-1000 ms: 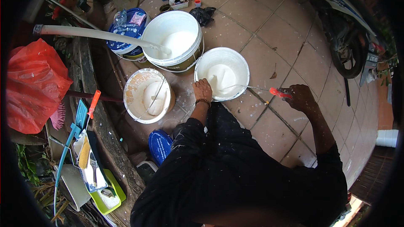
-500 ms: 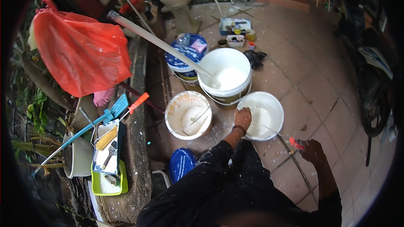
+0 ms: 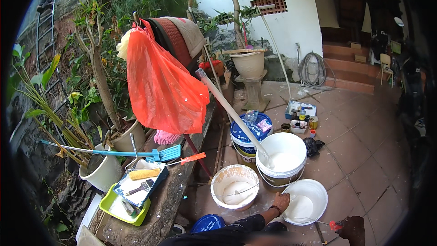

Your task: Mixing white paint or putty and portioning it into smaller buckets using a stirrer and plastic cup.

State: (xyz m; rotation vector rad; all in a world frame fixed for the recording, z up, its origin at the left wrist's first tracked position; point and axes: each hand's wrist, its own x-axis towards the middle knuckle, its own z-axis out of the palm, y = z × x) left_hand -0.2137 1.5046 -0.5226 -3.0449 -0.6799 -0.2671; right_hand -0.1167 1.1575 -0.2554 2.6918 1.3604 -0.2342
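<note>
White bucket (image 3: 320,197)'s on the tiles (image 3: 359,173), your left hand (image 3: 281,202) clamped on its rim, probably so it won't wobble while your right hand (image 3: 353,230)'s closed round that red handle (image 3: 334,225).

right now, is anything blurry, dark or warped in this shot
Head view: black vignetting swallows the corners, and the white wall bows at its right edge; head view, lower right: the right hand is dark, with little detail, the left hand clearer; head view, lower edge: a soft blur.
</note>
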